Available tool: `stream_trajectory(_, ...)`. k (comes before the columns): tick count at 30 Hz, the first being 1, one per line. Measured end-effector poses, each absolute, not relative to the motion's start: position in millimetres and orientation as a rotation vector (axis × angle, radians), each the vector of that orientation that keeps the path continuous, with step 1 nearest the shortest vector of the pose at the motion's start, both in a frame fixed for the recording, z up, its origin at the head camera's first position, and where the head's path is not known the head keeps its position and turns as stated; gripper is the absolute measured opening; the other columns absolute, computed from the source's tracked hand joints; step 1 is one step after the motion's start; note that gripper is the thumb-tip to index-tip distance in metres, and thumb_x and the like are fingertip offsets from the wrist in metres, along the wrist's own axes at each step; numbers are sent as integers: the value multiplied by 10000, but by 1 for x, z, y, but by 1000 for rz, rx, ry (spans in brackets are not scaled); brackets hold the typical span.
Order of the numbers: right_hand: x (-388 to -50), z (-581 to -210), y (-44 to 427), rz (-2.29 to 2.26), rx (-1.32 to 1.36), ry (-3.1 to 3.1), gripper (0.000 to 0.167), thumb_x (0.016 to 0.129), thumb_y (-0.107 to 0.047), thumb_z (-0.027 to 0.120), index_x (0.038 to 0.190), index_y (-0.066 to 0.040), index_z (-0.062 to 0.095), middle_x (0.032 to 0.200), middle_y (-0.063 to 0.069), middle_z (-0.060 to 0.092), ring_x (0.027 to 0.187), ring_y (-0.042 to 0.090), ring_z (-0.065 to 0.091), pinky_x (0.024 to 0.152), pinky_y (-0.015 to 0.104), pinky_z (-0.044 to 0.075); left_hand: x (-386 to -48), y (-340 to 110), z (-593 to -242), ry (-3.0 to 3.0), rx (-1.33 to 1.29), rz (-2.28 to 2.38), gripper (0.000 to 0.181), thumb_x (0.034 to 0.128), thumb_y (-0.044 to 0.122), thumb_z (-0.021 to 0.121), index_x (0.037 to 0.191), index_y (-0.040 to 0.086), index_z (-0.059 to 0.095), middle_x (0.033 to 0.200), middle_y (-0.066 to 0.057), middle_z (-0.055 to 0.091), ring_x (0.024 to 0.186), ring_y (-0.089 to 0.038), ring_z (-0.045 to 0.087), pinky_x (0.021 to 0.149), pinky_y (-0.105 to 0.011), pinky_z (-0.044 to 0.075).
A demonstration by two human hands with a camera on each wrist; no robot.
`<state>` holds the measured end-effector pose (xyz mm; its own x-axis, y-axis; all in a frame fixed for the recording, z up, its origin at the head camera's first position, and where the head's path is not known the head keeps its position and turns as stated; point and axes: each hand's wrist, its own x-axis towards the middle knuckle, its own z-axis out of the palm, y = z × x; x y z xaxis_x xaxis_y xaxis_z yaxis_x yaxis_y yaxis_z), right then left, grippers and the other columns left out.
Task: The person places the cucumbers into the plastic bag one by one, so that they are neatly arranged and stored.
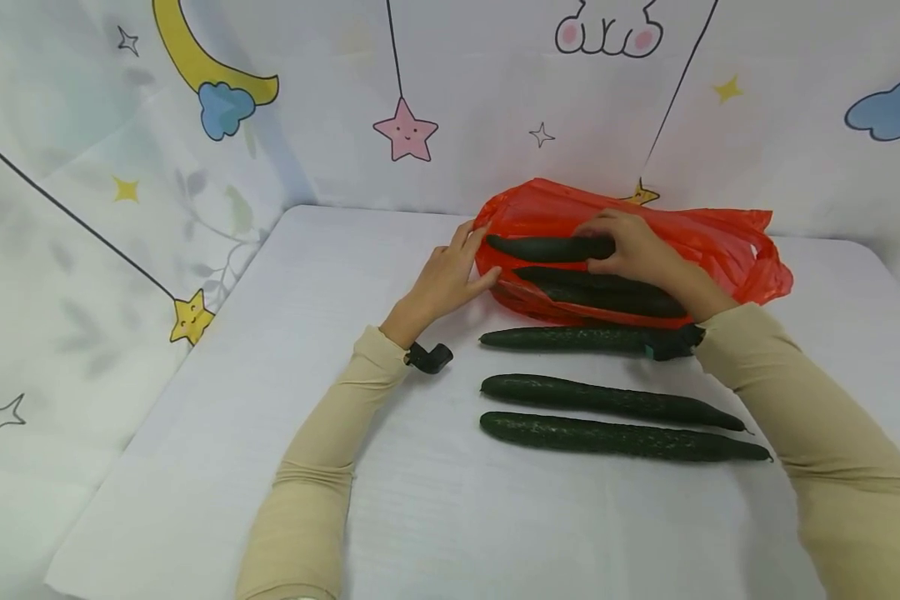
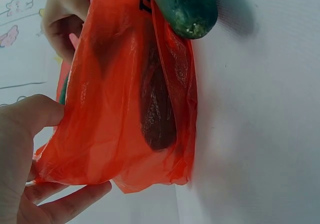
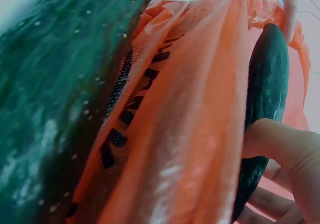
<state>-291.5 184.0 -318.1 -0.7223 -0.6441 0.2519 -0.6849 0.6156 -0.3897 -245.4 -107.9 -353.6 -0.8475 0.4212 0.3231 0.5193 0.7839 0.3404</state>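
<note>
My right hand point(image 1: 626, 246) grips the thick part of a cucumber point(image 1: 532, 248) over the mouth of a red plastic bag point(image 1: 525, 204). Thumb and fingers lie on either side of this cucumber in the right wrist view. At the bag's left end, my left hand point(image 1: 446, 279) touches the plastic with spread, mostly straight fingers and thumb. More cucumber point(image 1: 607, 292) shows inside the bag below the held one; how many pieces lie there I cannot tell. Through the red film in the left wrist view, a dark cucumber shape point(image 2: 157, 99) is visible.
Three cucumbers lie side by side in front of the bag: a near one point(image 1: 622, 437), a middle one point(image 1: 607, 398) and a far one point(image 1: 562, 338) beside the bag, partly behind the right wrist's black camera point(image 1: 675, 342). A white table point(image 1: 232, 400) meets a patterned cloth wall point(image 1: 330, 150).
</note>
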Motion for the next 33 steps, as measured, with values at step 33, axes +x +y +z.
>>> stream_trajectory(33,-323,-328,159,570,1173,-3000,398,805,63,698,1179,149,590,1166,329,605,1085,473,543,937,587,436,-243,-108,-353,-2738,-740,-623,641,974,332,563,1476,7,335,1499,-171,320,1207,-292,516,1011,-473,419)
